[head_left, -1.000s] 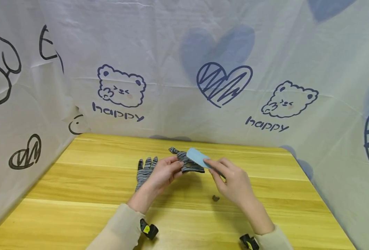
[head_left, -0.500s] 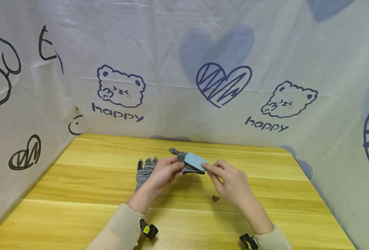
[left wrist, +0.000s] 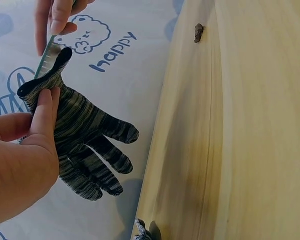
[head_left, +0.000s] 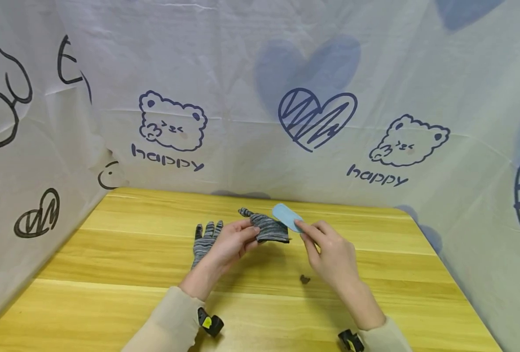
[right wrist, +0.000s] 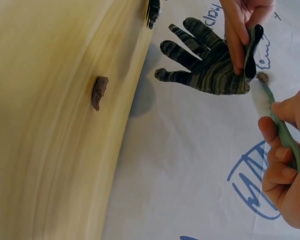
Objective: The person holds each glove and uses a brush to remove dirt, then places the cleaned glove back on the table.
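My left hand (head_left: 230, 242) pinches a grey-and-black striped knit glove (head_left: 270, 230) near its cuff and holds it up above the table. The glove's fingers hang loose in the left wrist view. In my right hand (head_left: 335, 254) is a brush with a light blue back (head_left: 286, 217), gripped by its slim green handle (right wrist: 284, 134). Pale bristles (left wrist: 48, 59) show beside the cuff opening in the left wrist view, and something brown sits at the brush's tip in the right wrist view. A second striped glove (head_left: 204, 244) lies on the table, partly behind my left forearm.
A small dark brown lump (head_left: 304, 279) lies on the wooden table (head_left: 400, 278), below my right hand in the head view. White cloth (head_left: 242, 161) printed with bears and hearts hangs behind and at both sides. Each wrist wears a small black camera (head_left: 210, 323).
The brush passed down and left across the glove's cuff, then came back up and right, off most of it. The left hand and its glove stay nearly where they were.
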{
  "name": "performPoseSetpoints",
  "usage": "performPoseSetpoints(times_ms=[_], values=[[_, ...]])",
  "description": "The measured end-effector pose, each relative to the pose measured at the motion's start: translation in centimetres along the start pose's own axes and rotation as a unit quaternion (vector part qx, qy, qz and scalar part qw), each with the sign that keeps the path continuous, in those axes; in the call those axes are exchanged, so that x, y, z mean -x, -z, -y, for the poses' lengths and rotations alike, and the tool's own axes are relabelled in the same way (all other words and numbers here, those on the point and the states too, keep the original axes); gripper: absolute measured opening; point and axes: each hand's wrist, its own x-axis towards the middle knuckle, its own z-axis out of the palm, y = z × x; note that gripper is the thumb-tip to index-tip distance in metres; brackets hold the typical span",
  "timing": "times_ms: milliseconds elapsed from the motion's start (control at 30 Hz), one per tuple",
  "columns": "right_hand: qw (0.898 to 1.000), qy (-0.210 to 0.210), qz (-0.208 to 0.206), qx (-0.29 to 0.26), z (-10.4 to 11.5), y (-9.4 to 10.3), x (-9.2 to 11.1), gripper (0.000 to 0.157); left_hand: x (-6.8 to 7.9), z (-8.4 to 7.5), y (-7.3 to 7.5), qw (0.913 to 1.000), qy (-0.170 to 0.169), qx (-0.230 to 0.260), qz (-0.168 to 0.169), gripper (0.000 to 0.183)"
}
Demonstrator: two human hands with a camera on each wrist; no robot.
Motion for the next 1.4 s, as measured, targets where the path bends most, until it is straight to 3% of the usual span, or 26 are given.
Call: performPoseSetpoints(times_ms=[167,333,533,700,967,1400], values=[[1.000,-0.017,-0.008,-0.010,-0.2,0.2,0.0,0.032,-0.1,-0.1,-0.1,0.9999,-0.002,0.007,-0.010,0.011],[1.000,-0.004,-0.004,-0.028,0.0,0.1,-0.1,0.033,0.0,-0.1,0.0,0.9999,0.001,0.007,-0.014,0.007],[0.996,0.037,0.052,-0.063,0.8,-0.5,0.1,0.033,0.1,-0.1,0.1,0.9999,-0.003,0.006,-0.008,0.033],[0.995,0.016,0.075,-0.059,1.3,-0.8,0.3,0.033,0.1,0.0,0.1,1.0000,-0.007,0.003,-0.004,0.036],[0.997,-0.001,0.050,-0.055,1.0,-0.8,0.3,0.034,0.2,0.0,0.0,1.0000,-0.004,-0.005,0.004,0.032],[0.999,-0.030,0.018,-0.040,0.0,-0.6,0.4,0.032,0.2,0.1,0.0,0.9999,-0.005,-0.009,0.010,0.042]])
